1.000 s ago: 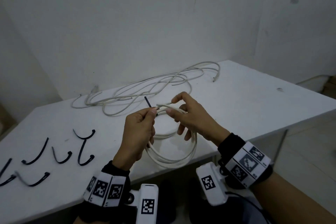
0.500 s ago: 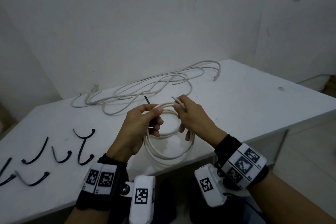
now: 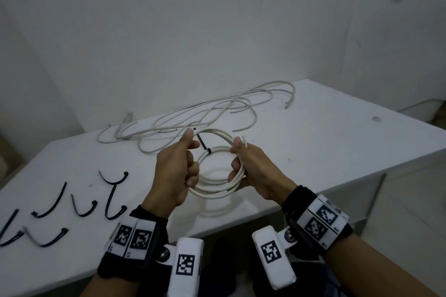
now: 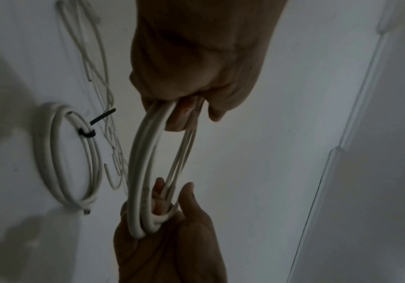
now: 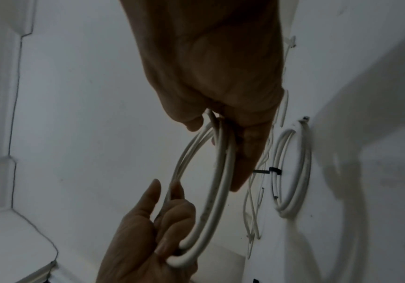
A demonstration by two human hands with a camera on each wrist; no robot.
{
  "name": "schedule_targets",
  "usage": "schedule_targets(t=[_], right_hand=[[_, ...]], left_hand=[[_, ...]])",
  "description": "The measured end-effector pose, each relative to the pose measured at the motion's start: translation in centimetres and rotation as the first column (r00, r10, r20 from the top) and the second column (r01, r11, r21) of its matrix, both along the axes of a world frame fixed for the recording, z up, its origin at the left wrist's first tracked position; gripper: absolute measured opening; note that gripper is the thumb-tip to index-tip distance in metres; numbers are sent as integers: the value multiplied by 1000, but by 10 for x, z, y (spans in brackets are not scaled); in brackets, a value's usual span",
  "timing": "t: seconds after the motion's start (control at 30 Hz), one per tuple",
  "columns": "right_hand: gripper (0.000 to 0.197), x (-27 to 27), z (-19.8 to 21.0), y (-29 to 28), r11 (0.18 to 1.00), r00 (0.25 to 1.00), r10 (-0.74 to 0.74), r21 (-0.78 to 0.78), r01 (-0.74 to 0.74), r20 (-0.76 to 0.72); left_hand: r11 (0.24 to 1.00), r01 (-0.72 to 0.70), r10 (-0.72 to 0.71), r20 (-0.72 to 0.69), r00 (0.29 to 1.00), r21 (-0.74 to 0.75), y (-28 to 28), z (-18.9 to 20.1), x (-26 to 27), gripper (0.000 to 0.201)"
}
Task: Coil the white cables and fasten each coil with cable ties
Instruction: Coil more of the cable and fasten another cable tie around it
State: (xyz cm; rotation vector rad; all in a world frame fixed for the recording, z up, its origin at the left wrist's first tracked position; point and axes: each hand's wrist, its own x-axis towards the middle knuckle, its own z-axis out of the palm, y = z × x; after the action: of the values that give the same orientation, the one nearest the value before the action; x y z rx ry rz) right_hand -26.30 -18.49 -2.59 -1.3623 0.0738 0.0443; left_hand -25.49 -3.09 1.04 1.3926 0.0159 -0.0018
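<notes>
A coil of white cable (image 3: 212,191) hangs above the table's front edge, held between both hands. My left hand (image 3: 179,169) grips its left side, with the fingers curled through the loops (image 4: 172,109). On the right side my right hand (image 3: 251,169) holds the loops (image 5: 217,132), and a short cable end (image 3: 244,140) sticks up past its fingers. Behind the held coil, a second white coil (image 4: 68,153) lies flat on the table, bound by a black cable tie (image 4: 86,133) whose tail points up.
Several loose white cables (image 3: 205,113) sprawl across the back of the white table (image 3: 325,142). Several spare black cable ties (image 3: 113,198) lie at the front left. The table's front edge runs just under my wrists, and a wall stands close behind.
My hands have moved apart to opposite sides of the coil. The right hand, which pinched the cable end at the coil's top, now holds the coil's right side.
</notes>
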Motion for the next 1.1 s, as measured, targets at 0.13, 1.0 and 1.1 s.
schedule_targets(t=[0.13, 1.0, 1.1], right_hand=[[34, -2, -4, 0, 988, 996, 64, 146, -55, -58], [51, -2, 8, -1, 964, 984, 177, -194, -181, -37], [31, 2, 11, -3, 940, 982, 188, -291, -179, 1]], left_hand=[[997, -81, 81, 0, 997, 10, 10, 4, 11, 20], [975, 71, -103, 147, 984, 211, 53, 56, 27, 12], [973, 51, -89, 164, 982, 225, 64, 58, 31, 14]])
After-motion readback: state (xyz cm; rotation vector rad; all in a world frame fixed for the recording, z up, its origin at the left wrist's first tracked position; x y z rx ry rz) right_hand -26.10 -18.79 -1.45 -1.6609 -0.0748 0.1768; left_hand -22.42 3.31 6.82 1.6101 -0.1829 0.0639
